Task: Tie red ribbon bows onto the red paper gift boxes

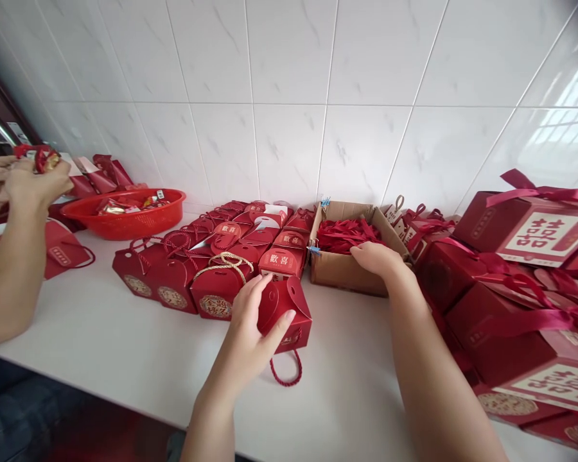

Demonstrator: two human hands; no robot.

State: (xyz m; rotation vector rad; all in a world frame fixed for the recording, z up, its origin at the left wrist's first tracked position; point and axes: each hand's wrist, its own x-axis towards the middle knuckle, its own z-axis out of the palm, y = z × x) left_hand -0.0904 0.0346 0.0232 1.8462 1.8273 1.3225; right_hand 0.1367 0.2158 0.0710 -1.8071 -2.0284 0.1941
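Note:
My left hand (pixel 250 327) is closed around the left side of a small red gift box (pixel 290 307), thumb across its front and fingers along its edge. The box stands on the white table with its top flaps folded up, and a red rope handle (pixel 287 384) hangs out onto the table in front. My right hand (pixel 380 260) reaches over the front rim of an open cardboard box (pixel 349 276). Its fingertips are at a heap of red ribbons (pixel 347 235) inside; how its fingers are closed is hidden.
Rows of red gift boxes (pixel 173 269) stand left of centre. Larger red boxes with ribbon bows (pixel 534 231) are stacked at right. At left, another person's hands (pixel 33 183) hold small wrapped items near a red plastic basket (pixel 130 224). A tiled wall (pixel 289 147) rises behind.

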